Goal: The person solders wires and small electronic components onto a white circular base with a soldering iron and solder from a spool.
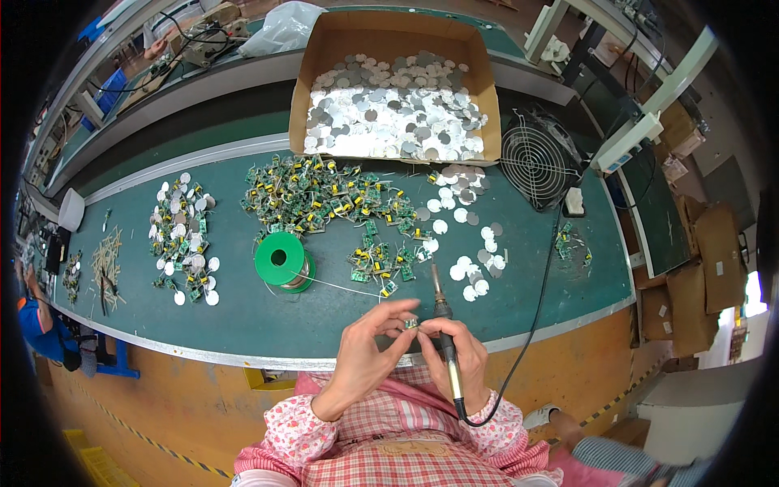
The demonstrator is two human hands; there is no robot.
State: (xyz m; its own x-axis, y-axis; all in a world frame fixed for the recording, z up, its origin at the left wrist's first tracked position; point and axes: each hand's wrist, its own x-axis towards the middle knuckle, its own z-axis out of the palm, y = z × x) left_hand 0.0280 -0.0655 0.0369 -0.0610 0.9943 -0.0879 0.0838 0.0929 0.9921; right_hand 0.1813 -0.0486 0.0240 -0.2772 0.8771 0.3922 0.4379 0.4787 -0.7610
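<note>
Bare bench (519, 300) lies right of the loose discs (466, 269), crossed by a black cord (535, 325); to their left, a green spool (280, 260) and wire (345, 288) obstruct.

A small green circuit board (411, 323) is held up, a soldering iron (451, 364) at its three o'clock, tip toward twelve.

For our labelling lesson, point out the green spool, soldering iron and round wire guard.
Green spool (282, 274), head view: flange face.
Soldering iron (449, 347), head view: handle.
Round wire guard (535, 160), head view: central rings.
</note>
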